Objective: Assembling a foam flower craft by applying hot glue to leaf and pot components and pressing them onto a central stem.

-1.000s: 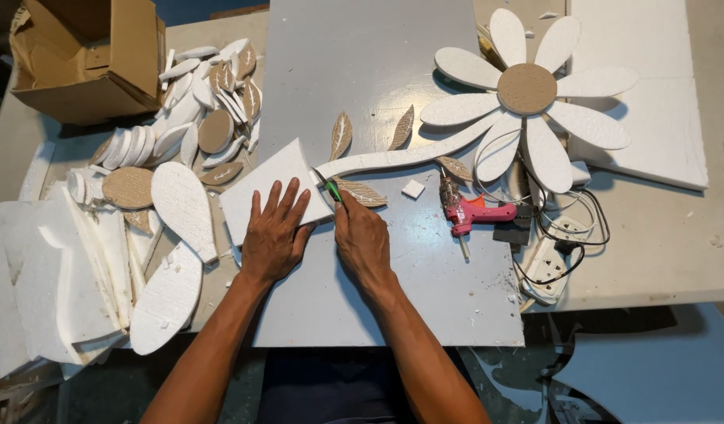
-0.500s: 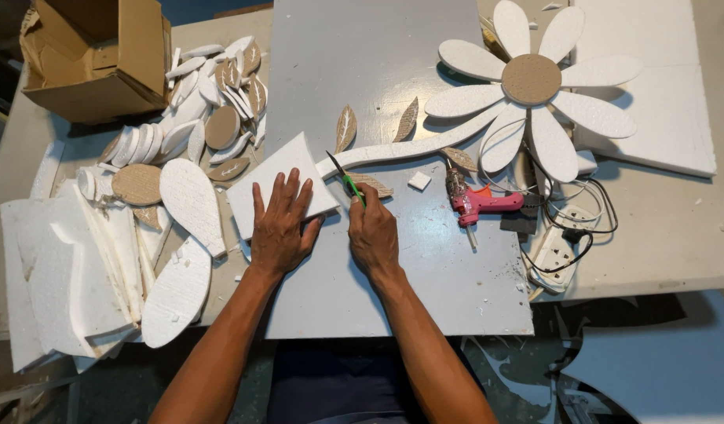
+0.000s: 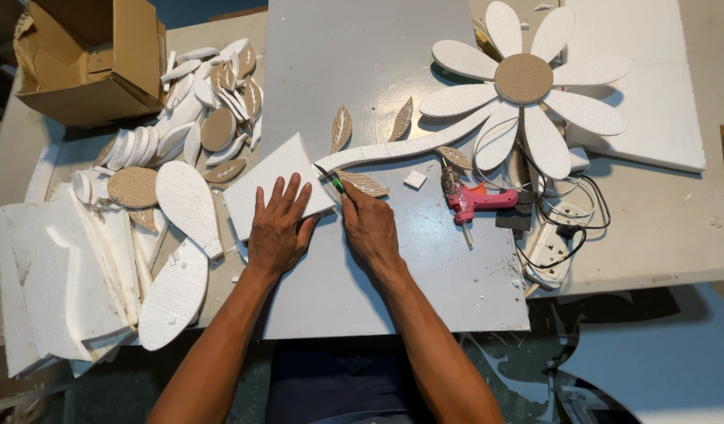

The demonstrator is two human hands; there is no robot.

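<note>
Two hands are seen at the middle of a grey board (image 3: 393,63) laid on the table (image 3: 676,228). The left hand (image 3: 277,228) is spread flat, fingers apart, pressed on a white foam piece (image 3: 272,177) with a curved upper edge. The right hand (image 3: 370,228) is closed around a green-handled knife (image 3: 330,179), whose tip meets the foam piece at its right corner, where the white foam stem (image 3: 393,149) of a large foam daisy (image 3: 527,86) ends. Brown leaf shapes (image 3: 341,128) are set along the stem.

Open board is left below the hands, down to its near edge. A pink glue gun (image 3: 472,200) lies to the right, near a tangle of cables and a power strip (image 3: 554,243) at the board's right edge.

Foam petals and brown discs (image 3: 197,102) are crowded to the left, beside a cardboard box (image 3: 95,55). White foam offcuts (image 3: 63,275) are stacked at the left edge, partly cut off. The knife blade is too small to be made out.
</note>
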